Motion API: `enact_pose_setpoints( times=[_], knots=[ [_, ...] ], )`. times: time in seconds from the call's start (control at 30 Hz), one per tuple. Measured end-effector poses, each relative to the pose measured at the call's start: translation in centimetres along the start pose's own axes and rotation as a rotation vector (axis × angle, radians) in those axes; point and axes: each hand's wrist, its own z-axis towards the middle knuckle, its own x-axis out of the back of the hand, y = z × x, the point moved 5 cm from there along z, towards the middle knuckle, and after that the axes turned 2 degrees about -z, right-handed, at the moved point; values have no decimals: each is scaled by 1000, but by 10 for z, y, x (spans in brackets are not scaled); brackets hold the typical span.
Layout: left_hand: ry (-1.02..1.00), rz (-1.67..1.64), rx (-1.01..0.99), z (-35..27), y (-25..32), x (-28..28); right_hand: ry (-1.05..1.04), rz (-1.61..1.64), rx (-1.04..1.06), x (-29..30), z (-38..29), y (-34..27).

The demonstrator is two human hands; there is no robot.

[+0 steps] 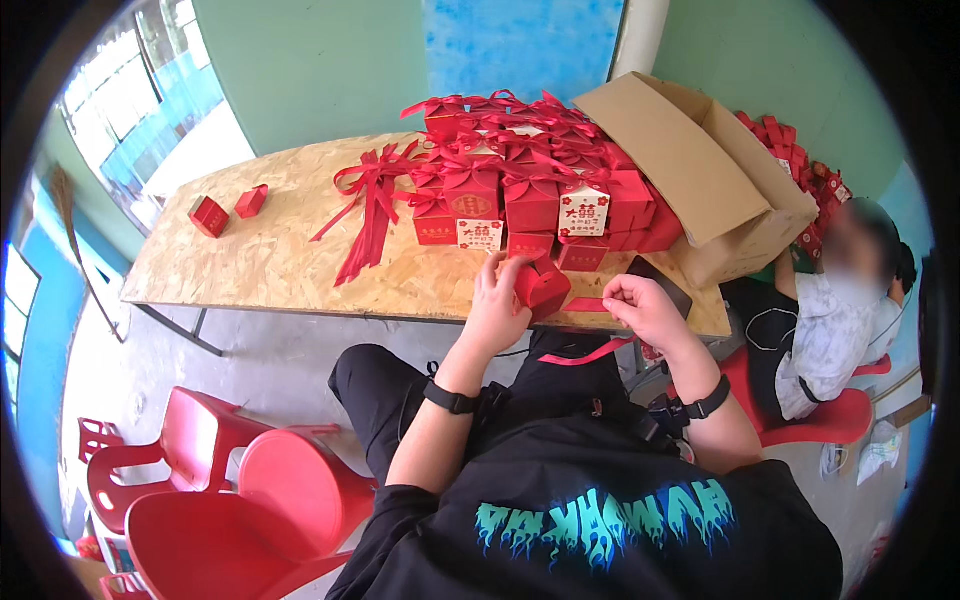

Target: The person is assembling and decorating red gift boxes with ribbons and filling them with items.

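Observation:
My left hand [495, 306] grips a small red paper gift box [543, 288] at the table's front edge, fingers over its top and side. To the right of the box, my right hand [646, 309] pinches a red ribbon [589, 304] between thumb and fingertips. One length of ribbon runs left toward the box, and a loose tail [585, 356] hangs over my lap. Whether the ribbon is joined to the box cannot be seen. Just behind my hands rises a stack of red gift boxes [531, 206] with ribbon bows, some bearing white printed tags.
A bundle of loose red ribbons [373, 202] lies left of the stack. Two small red boxes [209, 217] sit farther left on the wooden board table [277, 247]. An opened cardboard carton [675, 157] leans at right, beside a seated person [832, 322]. Red chairs [225, 532] stand at lower left.

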Motion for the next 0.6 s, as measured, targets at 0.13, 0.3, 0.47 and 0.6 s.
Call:
enact_pose_setpoints(
  times=[0.13, 0.3, 0.47, 0.6],
  knots=[
    [-88, 10, -26, -9, 4, -13, -16, 50, -10, -1, -3, -2],
    [-86, 76, 79, -6, 2, -6, -20, 88, -15, -1, 0, 5],
    [-76, 29, 59, -8, 11, -6, 27, 205, -92, 15, 4, 22],
    [-55, 72, -77, -6, 15, -7, 77, 213, -112, 26, 11, 34]
  ],
)
